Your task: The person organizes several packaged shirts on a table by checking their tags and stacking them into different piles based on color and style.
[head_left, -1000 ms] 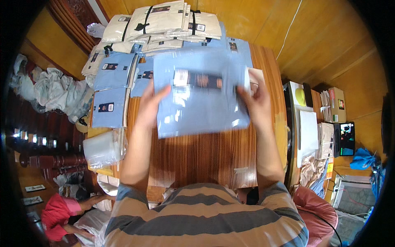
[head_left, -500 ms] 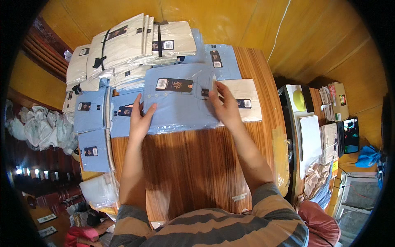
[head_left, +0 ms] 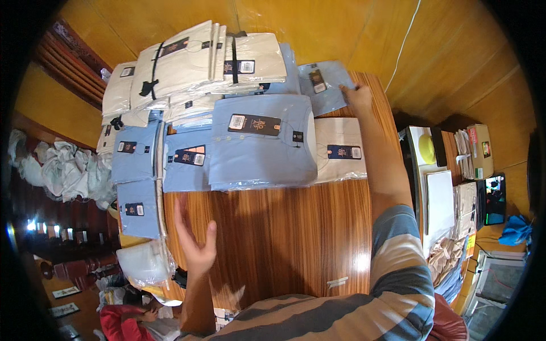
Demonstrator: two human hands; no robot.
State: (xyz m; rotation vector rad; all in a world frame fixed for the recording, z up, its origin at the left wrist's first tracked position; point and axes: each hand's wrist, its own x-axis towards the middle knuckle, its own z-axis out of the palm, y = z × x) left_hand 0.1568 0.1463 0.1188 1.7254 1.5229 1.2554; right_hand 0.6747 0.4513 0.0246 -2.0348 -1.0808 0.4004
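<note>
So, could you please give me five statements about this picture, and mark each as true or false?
1. The right hand touches the far-right bagged blue garment. True.
2. The left hand grips a bundle. False: the left hand is open and holds nothing, in front of the wooden tabletop.
3. A bagged cream garment lies right of the large blue shirt with buttons. True.
4. The black ties go around blue garments only. False: black ties go around cream bundles.
5. Clear plastic bags lie to the right of the large blue shirt. False: the clear plastic bags lie to its left, nearer to the person.
</note>
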